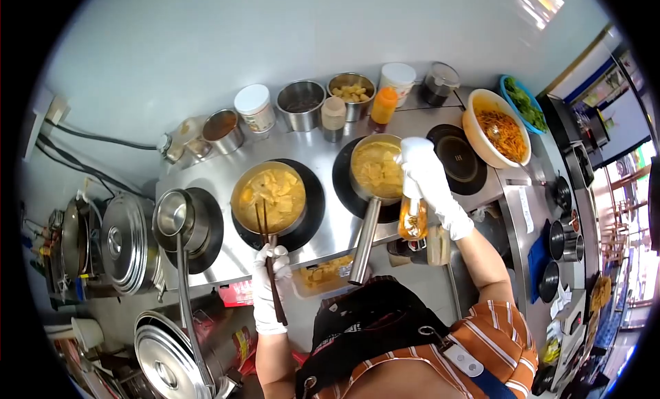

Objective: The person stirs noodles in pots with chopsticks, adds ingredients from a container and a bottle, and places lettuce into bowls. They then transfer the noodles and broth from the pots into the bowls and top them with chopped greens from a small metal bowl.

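Observation:
My left hand, in a white glove, is closed around a pair of dark chopsticks. Their tips reach into the left saucepan, which holds yellow broth with pale pieces; the hand sits right by that pan's handle. My right hand, also gloved, grips a clear bottle with a white top and amber contents showing in its lower part. That bottle overlaps the right edge of a second saucepan of yellow broth, whose long metal handle points toward me.
Metal pots, jars and an orange-capped bottle line the wall. At right stand a bowl of shredded orange food, a blue basket of greens and a bare round hob. A ladle rests across a pot at left.

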The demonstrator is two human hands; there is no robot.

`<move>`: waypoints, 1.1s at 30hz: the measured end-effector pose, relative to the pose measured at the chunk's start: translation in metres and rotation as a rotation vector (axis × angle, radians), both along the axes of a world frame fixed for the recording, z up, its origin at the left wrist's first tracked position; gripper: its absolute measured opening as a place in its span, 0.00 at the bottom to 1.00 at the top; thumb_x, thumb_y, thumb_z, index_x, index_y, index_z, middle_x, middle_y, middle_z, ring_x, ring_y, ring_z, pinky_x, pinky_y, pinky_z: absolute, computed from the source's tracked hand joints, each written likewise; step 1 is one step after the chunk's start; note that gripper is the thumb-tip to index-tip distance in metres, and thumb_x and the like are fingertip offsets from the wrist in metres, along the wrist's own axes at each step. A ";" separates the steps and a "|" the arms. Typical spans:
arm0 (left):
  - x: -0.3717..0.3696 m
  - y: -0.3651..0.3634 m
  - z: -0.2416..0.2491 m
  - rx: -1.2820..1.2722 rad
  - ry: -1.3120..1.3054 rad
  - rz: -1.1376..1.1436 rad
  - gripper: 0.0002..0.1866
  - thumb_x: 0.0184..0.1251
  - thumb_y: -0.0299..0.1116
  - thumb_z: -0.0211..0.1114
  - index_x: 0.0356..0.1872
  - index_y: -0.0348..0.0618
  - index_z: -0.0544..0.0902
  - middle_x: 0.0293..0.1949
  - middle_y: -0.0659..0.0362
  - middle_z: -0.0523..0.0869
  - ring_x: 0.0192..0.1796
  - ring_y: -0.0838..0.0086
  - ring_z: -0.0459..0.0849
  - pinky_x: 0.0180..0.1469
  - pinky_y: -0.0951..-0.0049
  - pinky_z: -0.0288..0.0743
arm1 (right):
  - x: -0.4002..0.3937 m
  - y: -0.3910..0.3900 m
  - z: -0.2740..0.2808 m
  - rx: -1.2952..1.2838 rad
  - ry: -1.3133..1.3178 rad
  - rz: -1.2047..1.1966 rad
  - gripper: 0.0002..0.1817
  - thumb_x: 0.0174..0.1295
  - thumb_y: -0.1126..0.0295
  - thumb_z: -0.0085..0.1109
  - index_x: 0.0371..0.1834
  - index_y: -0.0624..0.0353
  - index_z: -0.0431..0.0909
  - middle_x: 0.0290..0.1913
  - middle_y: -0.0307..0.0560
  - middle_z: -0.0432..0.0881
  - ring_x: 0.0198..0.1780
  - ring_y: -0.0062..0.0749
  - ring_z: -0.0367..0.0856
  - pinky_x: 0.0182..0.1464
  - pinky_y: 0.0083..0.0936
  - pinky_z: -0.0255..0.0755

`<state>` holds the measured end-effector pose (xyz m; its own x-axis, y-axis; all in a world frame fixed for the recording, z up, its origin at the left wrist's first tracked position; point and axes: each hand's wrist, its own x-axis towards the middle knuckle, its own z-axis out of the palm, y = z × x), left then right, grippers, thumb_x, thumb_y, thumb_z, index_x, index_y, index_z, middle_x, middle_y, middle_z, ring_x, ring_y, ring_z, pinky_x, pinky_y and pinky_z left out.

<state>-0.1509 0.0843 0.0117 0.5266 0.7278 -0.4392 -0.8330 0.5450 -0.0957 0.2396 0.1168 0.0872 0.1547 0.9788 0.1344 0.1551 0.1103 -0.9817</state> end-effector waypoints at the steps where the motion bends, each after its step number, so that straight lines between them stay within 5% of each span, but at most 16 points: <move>1: 0.001 0.001 0.001 -0.012 0.035 -0.002 0.08 0.72 0.33 0.54 0.32 0.42 0.73 0.29 0.60 0.75 0.18 0.84 0.61 0.15 0.84 0.53 | 0.009 -0.004 -0.010 0.009 -0.054 -0.019 0.20 0.60 0.75 0.58 0.56 0.63 0.71 0.47 0.42 0.77 0.44 0.20 0.77 0.47 0.19 0.73; 6: 0.003 0.005 -0.002 -0.020 0.092 -0.005 0.11 0.73 0.34 0.54 0.28 0.44 0.73 0.29 0.59 0.75 0.18 0.84 0.61 0.15 0.83 0.52 | 0.043 -0.015 -0.075 -0.182 -0.301 -0.117 0.25 0.56 0.67 0.65 0.56 0.62 0.70 0.48 0.51 0.79 0.51 0.38 0.80 0.56 0.28 0.72; 13: 0.004 0.008 -0.004 -0.014 0.073 -0.014 0.10 0.72 0.34 0.55 0.29 0.45 0.73 0.28 0.60 0.75 0.18 0.84 0.61 0.14 0.83 0.52 | 0.047 -0.024 -0.081 -0.332 -0.537 -0.226 0.28 0.53 0.61 0.66 0.54 0.64 0.70 0.44 0.60 0.82 0.49 0.50 0.82 0.51 0.36 0.75; 17: 0.005 0.010 -0.002 -0.018 0.051 -0.006 0.10 0.72 0.35 0.55 0.29 0.44 0.73 0.28 0.60 0.75 0.18 0.84 0.61 0.15 0.83 0.53 | 0.051 -0.026 -0.078 -0.334 -0.604 -0.207 0.26 0.56 0.64 0.64 0.56 0.65 0.71 0.44 0.53 0.81 0.45 0.36 0.82 0.51 0.29 0.75; 19: 0.007 0.009 0.001 -0.034 0.070 0.016 0.10 0.72 0.35 0.55 0.29 0.44 0.73 0.29 0.59 0.75 0.18 0.84 0.61 0.14 0.83 0.52 | 0.046 -0.024 -0.062 -0.338 -0.413 -0.214 0.25 0.57 0.65 0.64 0.56 0.66 0.72 0.42 0.51 0.83 0.44 0.32 0.82 0.49 0.27 0.76; 22: 0.010 0.009 0.008 -0.074 0.041 0.036 0.10 0.73 0.35 0.54 0.29 0.44 0.73 0.29 0.59 0.75 0.18 0.84 0.61 0.14 0.84 0.52 | 0.029 -0.011 -0.029 0.001 -0.194 -0.065 0.20 0.59 0.67 0.62 0.52 0.65 0.75 0.36 0.43 0.84 0.39 0.25 0.81 0.44 0.23 0.76; 23: 0.009 0.009 0.008 -0.070 0.035 0.037 0.11 0.73 0.35 0.54 0.29 0.44 0.74 0.29 0.59 0.75 0.18 0.84 0.62 0.14 0.84 0.52 | 0.022 -0.007 -0.006 -0.134 -0.077 -0.006 0.19 0.61 0.68 0.61 0.54 0.64 0.75 0.39 0.41 0.84 0.37 0.22 0.80 0.40 0.20 0.76; 24: 0.011 0.009 0.012 -0.056 0.038 0.031 0.11 0.73 0.35 0.54 0.30 0.42 0.74 0.29 0.58 0.75 0.18 0.84 0.62 0.15 0.85 0.54 | 0.016 0.005 0.004 -0.040 -0.256 -0.004 0.25 0.58 0.75 0.63 0.60 0.64 0.72 0.46 0.44 0.82 0.36 0.18 0.79 0.40 0.19 0.77; 26: 0.013 0.009 0.017 -0.057 0.070 0.000 0.11 0.72 0.36 0.54 0.30 0.42 0.75 0.29 0.58 0.76 0.18 0.84 0.61 0.15 0.85 0.55 | -0.026 0.033 0.041 0.119 -0.039 0.034 0.27 0.57 0.75 0.65 0.62 0.64 0.70 0.45 0.43 0.82 0.30 0.17 0.78 0.34 0.18 0.76; 27: 0.015 0.008 0.018 -0.032 0.122 -0.002 0.11 0.72 0.35 0.54 0.29 0.42 0.76 0.30 0.57 0.77 0.19 0.84 0.61 0.16 0.85 0.55 | -0.040 0.044 0.051 -0.040 0.204 0.096 0.30 0.57 0.76 0.66 0.64 0.64 0.69 0.46 0.42 0.82 0.37 0.19 0.81 0.40 0.18 0.76; 28: 0.016 0.006 0.019 0.000 0.237 -0.022 0.10 0.73 0.38 0.54 0.34 0.43 0.73 0.28 0.63 0.74 0.20 0.85 0.61 0.16 0.85 0.55 | -0.055 0.073 0.040 0.238 -0.102 0.040 0.30 0.57 0.76 0.65 0.64 0.64 0.68 0.49 0.43 0.81 0.47 0.24 0.80 0.51 0.21 0.74; 29: 0.017 0.005 0.020 -0.014 0.253 -0.047 0.11 0.73 0.40 0.54 0.34 0.44 0.74 0.28 0.63 0.74 0.20 0.85 0.61 0.16 0.85 0.55 | -0.077 0.081 0.055 0.033 0.035 0.066 0.30 0.56 0.75 0.66 0.64 0.64 0.68 0.54 0.45 0.79 0.55 0.27 0.77 0.59 0.24 0.69; 30: 0.018 0.005 0.020 -0.029 0.271 -0.072 0.12 0.73 0.41 0.55 0.33 0.45 0.74 0.28 0.62 0.74 0.19 0.84 0.61 0.15 0.85 0.55 | -0.089 0.111 0.039 0.285 -0.095 0.094 0.30 0.55 0.73 0.68 0.62 0.64 0.69 0.53 0.46 0.79 0.54 0.27 0.77 0.58 0.25 0.70; 33: 0.028 0.001 0.034 -0.060 0.362 -0.036 0.15 0.74 0.42 0.54 0.28 0.46 0.76 0.30 0.58 0.76 0.19 0.82 0.62 0.13 0.85 0.54 | -0.119 0.181 -0.023 0.111 0.074 0.144 0.28 0.54 0.72 0.70 0.59 0.63 0.72 0.50 0.43 0.81 0.52 0.26 0.78 0.56 0.25 0.72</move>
<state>-0.1228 0.0852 0.0454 0.3541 0.6791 -0.6431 -0.7993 0.5768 0.1690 0.1204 0.2976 0.0645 0.0281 0.9713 0.2363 0.0576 0.2344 -0.9704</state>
